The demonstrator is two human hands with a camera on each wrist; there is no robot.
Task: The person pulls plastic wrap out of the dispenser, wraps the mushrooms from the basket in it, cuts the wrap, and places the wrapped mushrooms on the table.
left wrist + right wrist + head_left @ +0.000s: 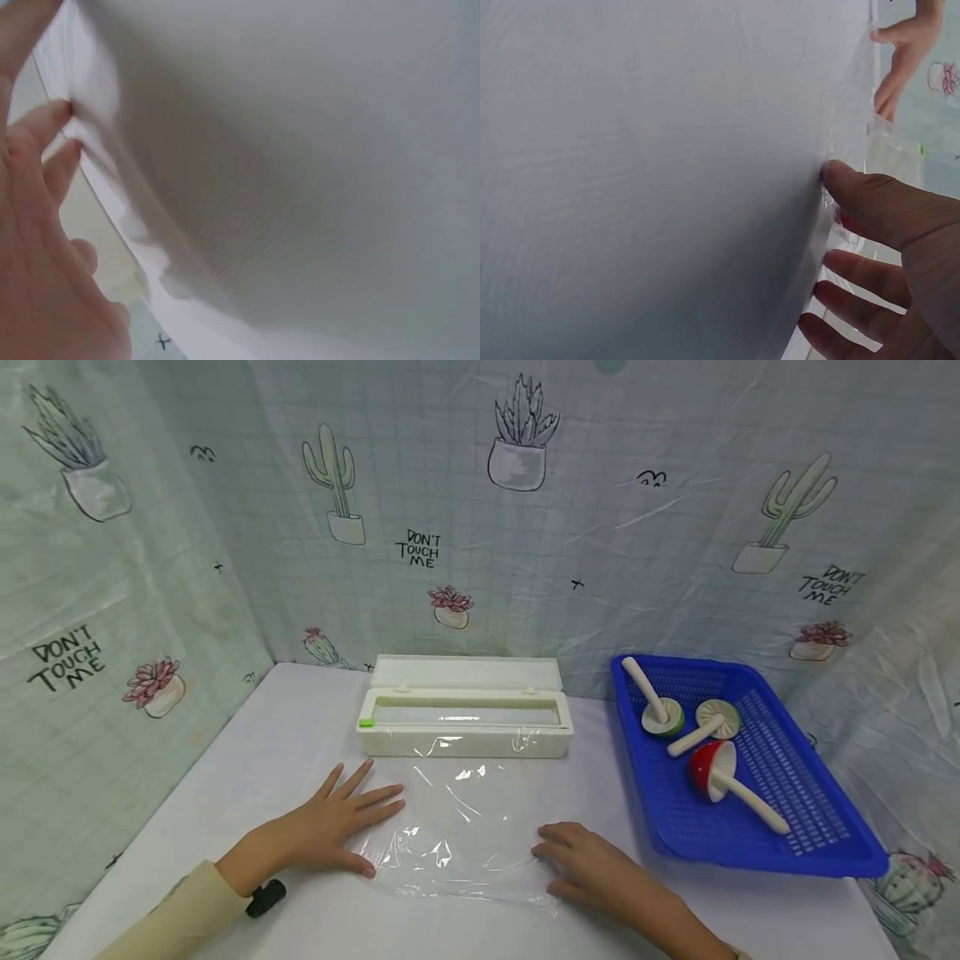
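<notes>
A sheet of clear plastic wrap [457,835] lies on the white table, stretching forward from a white cling-film dispenser box [465,743] whose lid [465,673] stands raised at the back. My left hand [333,822] rests with spread fingers at the wrap's left edge. On the wrap's right edge, my right hand [596,872] touches the film with bent, relaxed fingers. Its thumb [847,180] is against the film edge in the right wrist view; whether it pinches is hard to see. In the left wrist view the left fingers [56,116] touch the white surface.
To the right, a blue plastic basket [780,735] holds a red-capped toy mushroom [708,770] and two green-capped ones [663,718]. A green slider [366,722] sits at the box's left end. A cactus-print curtain [465,510] surrounds the table.
</notes>
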